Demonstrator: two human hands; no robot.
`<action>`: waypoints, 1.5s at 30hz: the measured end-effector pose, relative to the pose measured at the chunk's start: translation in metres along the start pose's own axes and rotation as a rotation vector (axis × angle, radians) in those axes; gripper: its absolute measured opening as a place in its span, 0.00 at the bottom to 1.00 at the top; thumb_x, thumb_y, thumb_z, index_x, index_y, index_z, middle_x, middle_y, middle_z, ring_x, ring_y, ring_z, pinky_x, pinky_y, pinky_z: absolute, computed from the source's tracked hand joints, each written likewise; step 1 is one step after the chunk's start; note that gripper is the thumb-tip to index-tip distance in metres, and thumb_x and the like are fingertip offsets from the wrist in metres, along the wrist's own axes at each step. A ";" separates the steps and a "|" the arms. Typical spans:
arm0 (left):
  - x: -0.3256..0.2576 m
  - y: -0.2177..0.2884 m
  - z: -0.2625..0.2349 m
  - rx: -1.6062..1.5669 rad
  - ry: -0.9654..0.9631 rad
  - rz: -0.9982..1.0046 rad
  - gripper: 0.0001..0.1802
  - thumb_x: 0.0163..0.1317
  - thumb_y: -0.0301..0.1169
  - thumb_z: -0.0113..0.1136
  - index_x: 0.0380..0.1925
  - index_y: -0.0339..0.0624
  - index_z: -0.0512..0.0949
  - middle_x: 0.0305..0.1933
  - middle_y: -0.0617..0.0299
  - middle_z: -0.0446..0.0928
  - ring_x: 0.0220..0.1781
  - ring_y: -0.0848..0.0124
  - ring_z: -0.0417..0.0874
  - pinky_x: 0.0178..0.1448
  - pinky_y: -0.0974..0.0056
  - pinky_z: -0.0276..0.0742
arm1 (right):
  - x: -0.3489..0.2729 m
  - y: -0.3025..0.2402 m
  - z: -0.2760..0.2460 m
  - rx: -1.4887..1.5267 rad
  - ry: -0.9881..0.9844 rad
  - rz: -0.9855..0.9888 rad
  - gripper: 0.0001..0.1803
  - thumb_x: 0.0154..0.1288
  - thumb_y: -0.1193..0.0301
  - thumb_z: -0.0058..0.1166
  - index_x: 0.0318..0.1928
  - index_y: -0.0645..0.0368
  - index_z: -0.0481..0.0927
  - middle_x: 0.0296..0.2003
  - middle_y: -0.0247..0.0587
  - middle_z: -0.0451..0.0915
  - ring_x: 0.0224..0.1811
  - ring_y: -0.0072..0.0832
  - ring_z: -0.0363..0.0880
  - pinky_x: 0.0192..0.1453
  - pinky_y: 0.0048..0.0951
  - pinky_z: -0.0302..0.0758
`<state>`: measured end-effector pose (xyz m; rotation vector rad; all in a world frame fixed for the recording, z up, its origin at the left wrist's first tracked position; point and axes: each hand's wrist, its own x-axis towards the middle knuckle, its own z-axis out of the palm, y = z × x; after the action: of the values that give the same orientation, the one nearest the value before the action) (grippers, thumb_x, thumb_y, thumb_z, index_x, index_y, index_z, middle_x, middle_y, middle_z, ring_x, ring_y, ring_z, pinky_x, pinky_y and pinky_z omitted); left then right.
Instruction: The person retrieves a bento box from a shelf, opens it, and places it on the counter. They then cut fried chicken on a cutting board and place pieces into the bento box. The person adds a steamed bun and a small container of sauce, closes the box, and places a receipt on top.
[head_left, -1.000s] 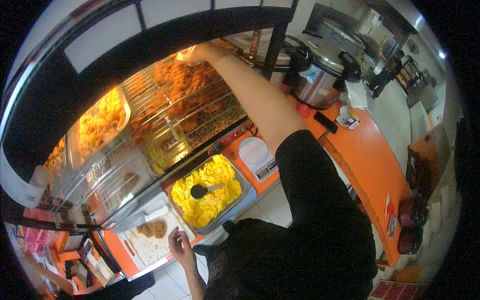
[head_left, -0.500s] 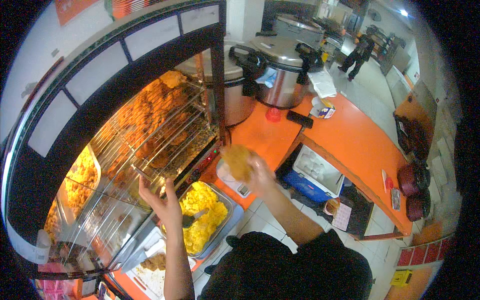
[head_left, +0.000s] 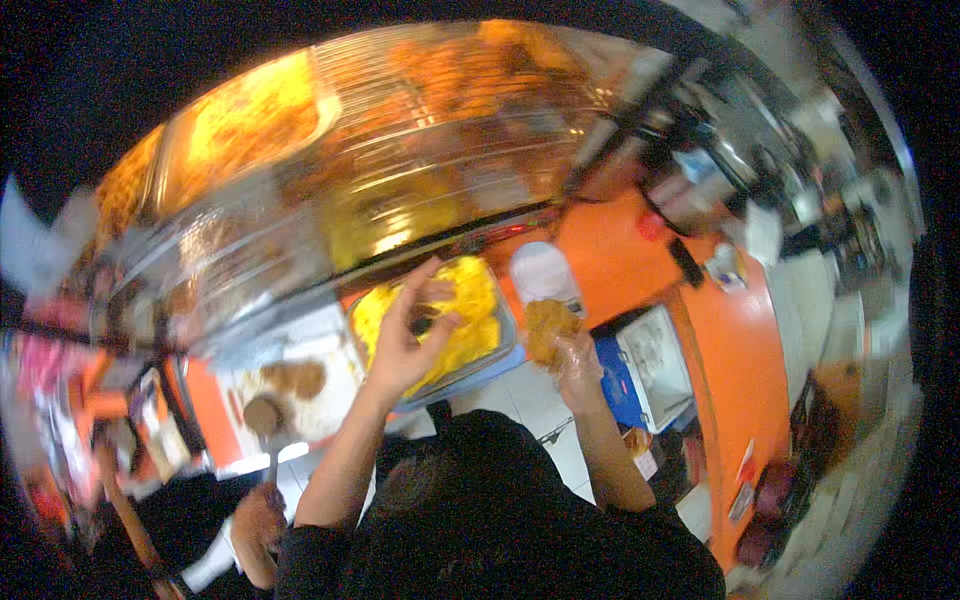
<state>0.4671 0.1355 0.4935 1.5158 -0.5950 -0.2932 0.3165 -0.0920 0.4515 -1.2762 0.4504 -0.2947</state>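
My right hand [head_left: 580, 372], in a clear plastic glove, holds a golden-brown piece of breaded fried food [head_left: 550, 330], perhaps chicken. The piece is close to a white kitchen scale [head_left: 545, 272] on the orange counter. My bare left hand [head_left: 408, 345] hovers over a metal tray of crumbly yellow food [head_left: 470, 300], its thumb and fingers apart. A dark utensil in that tray is mostly hidden behind the fingers. Left of the tray, brown fried pieces [head_left: 295, 378] lie on a white board [head_left: 335, 385]. Motion blur softens the view.
A lit display cabinet [head_left: 400, 215] with food trays [head_left: 325, 105] and racks runs along the far side. At left, another person's hand [head_left: 258, 515] holds a round-headed tool [head_left: 263, 415] near the board. Pressure cookers [head_left: 700, 185] and a blue cooler [head_left: 622, 380] are at right.
The view has swung left, bringing the board and another person into sight. My left hand has moved from the cabinet front to above the yellow food. My right hand still holds the fried piece.
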 end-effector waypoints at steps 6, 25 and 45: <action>-0.154 -0.044 -0.032 -0.123 0.082 -0.328 0.23 0.65 0.27 0.64 0.60 0.38 0.75 0.48 0.60 0.83 0.51 0.72 0.82 0.59 0.64 0.77 | 0.026 0.029 0.087 -0.099 -0.296 0.171 0.31 0.68 0.68 0.57 0.69 0.57 0.64 0.55 0.43 0.77 0.49 0.33 0.82 0.39 0.30 0.83; -0.309 -0.039 -0.050 -0.205 0.576 -0.562 0.18 0.68 0.29 0.63 0.55 0.34 0.78 0.43 0.60 0.84 0.48 0.74 0.83 0.57 0.68 0.77 | -0.019 0.136 0.307 -1.065 -1.156 -0.355 0.30 0.62 0.67 0.62 0.64 0.55 0.70 0.51 0.53 0.79 0.50 0.48 0.80 0.59 0.46 0.74; -0.343 -0.034 -0.109 -0.118 0.872 -0.626 0.18 0.68 0.28 0.63 0.57 0.39 0.76 0.43 0.65 0.80 0.45 0.78 0.79 0.51 0.70 0.75 | -0.005 0.178 0.304 -1.227 -1.001 -0.900 0.27 0.54 0.74 0.58 0.58 0.46 0.78 0.57 0.48 0.71 0.58 0.54 0.70 0.58 0.56 0.71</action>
<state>0.2481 0.4081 0.4031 1.5064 0.5867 -0.1084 0.4516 0.2165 0.3487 -2.5499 -1.0205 -0.0503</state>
